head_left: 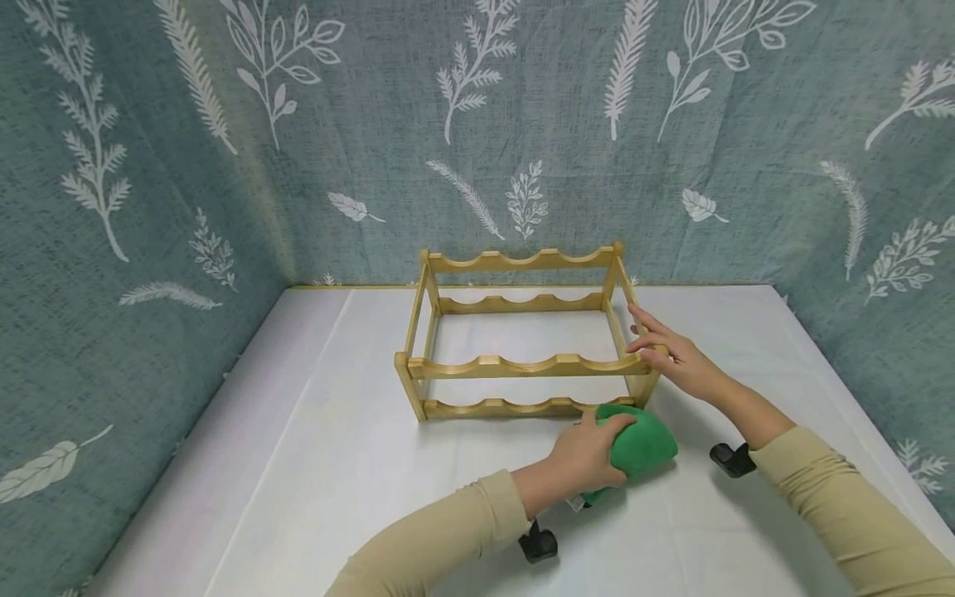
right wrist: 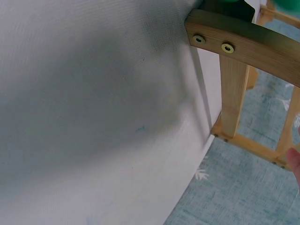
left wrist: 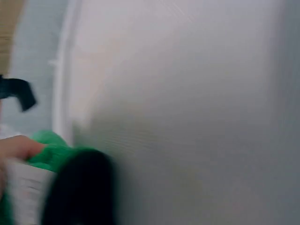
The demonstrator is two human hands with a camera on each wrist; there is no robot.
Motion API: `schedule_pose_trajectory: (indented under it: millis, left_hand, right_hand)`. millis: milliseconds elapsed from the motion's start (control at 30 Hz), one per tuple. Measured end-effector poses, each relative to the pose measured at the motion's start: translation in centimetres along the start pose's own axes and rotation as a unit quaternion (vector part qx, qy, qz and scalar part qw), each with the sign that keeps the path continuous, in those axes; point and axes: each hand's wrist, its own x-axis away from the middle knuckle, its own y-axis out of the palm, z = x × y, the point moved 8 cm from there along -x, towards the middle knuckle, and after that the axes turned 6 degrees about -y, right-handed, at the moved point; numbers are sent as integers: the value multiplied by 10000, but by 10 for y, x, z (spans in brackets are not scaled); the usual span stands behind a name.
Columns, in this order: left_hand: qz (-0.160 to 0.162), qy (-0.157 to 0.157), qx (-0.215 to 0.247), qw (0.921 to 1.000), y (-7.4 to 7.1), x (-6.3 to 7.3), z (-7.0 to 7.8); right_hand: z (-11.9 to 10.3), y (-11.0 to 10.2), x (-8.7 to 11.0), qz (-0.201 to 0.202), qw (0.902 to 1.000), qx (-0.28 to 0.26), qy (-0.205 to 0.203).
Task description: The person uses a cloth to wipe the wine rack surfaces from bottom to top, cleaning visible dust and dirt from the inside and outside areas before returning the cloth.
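My left hand point(head_left: 585, 456) grips a soft green fabric item point(head_left: 643, 444) from its left side, just in front of the rack's right front corner. A white tag point(left wrist: 30, 187) with blurred print hangs from the item in the left wrist view, beside a dark rounded shape point(left wrist: 82, 187). I cannot tell what kind of item it is. My right hand point(head_left: 686, 361) is at the right end of a light wooden rack point(head_left: 488, 365) with scalloped rails. Its fingers are extended over the right side rail; the right wrist view shows only one fingertip point(right wrist: 294, 161).
The rack stands on a white tabletop point(head_left: 321, 464) towards the back. Blue-green fabric with white leaf prints point(head_left: 388, 108) walls the table at the back and both sides. Black wrist-worn pieces point(head_left: 539, 543) show below each wrist.
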Motion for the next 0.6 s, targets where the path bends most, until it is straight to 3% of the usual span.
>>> schedule_pose_trajectory:
  millis: [100,233,433,600]
  left_hand:
    - [69,-179,-33,9998,4,-7,0]
    - [133,-468,319,9983,-1,-7,-12]
    - [165,-560,621,9964,-12,5,-40]
    - [214,-638,789,9946,-23,22,-73]
  right_hand:
    - [-1,0,-1,22,10000,-77,-20]
    - [-2,1,-2,28,9999,-136,-61]
    - [-5,1,-2,16,10000,-36,-55]
    - [-6,0,-1,57,9999,-97,-38]
